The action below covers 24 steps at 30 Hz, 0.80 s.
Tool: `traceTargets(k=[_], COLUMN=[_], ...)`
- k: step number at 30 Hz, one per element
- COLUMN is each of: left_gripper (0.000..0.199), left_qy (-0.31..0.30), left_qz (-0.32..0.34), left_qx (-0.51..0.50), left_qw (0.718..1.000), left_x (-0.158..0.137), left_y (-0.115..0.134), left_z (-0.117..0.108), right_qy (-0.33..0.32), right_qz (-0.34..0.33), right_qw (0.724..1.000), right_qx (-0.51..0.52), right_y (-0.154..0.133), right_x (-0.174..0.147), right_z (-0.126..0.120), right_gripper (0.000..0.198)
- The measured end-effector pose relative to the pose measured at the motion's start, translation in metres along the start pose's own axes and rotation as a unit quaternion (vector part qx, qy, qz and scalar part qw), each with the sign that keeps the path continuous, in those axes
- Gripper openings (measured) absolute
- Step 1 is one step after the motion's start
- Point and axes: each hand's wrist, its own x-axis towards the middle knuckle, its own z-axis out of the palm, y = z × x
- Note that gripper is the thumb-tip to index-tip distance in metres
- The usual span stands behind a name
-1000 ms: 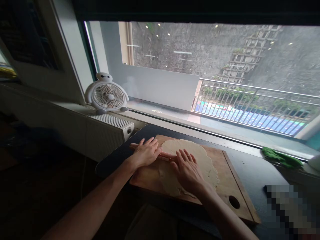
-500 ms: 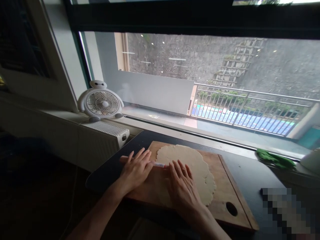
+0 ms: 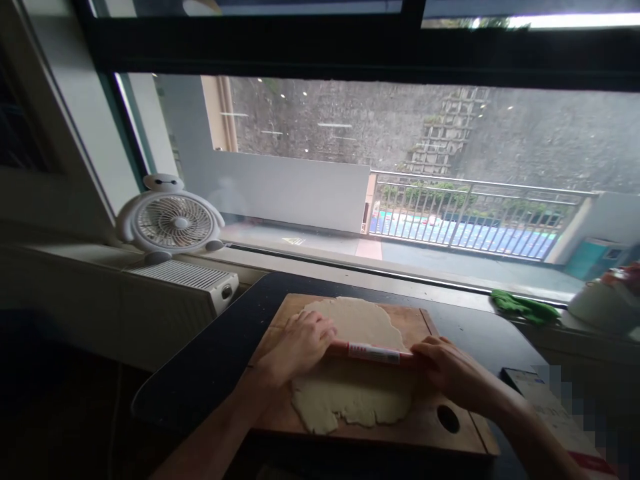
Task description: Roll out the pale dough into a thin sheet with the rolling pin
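Note:
A pale sheet of rolled dough (image 3: 355,397) with ragged edges lies flat on a wooden board (image 3: 425,427). Across the dough rests a rolling pin (image 3: 375,352) with a printed label around its middle. My left hand (image 3: 307,333) is closed over the pin's left end, its fingers curled. At the opposite end, my right hand (image 3: 440,363) grips the pin, fingers wrapped around it. Both ends of the pin are hidden beneath my hands.
The board sits on a dark table (image 3: 200,353). A white fan (image 3: 173,220) stands at the left by the window. A green cloth (image 3: 523,308) lies on the sill at the right. A partly blurred box (image 3: 545,407) rests at the table's right.
My hands have moved apart, the right one going outward to the pin's right end. Flat fingers are now curled around the pin, and its label is more exposed. The view has shifted slightly.

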Motion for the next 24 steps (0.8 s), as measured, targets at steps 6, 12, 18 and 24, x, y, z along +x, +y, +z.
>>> traceTargets(k=[6,12,18,24], left_gripper=[0.037,0.046,0.046,0.044], left_qy=[-0.020,-0.017,-0.021,-0.022], left_qz=[-0.007,0.046,0.004,-0.023], left_qx=[0.056,0.061,0.066,0.051], left_qw=[0.998,0.997,0.998,0.998], left_x=[0.023,-0.063,-0.041,-0.008], left_y=[0.005,0.022,0.036,0.034], left_z=[0.028,0.006,0.012,0.019], right_qy=[0.083,0.135,0.103,0.132], right_qz=[0.097,0.057,0.075,0.118], right_qw=[0.992,0.985,0.989,0.980], right_qx=[-0.011,-0.092,-0.080,-0.090], right_y=[-0.016,-0.048,-0.044,-0.045], right_x=[0.016,-0.036,-0.024,0.000], right_z=[0.022,0.063,0.051,0.046], right_gripper=[0.042,0.050,0.051,0.052])
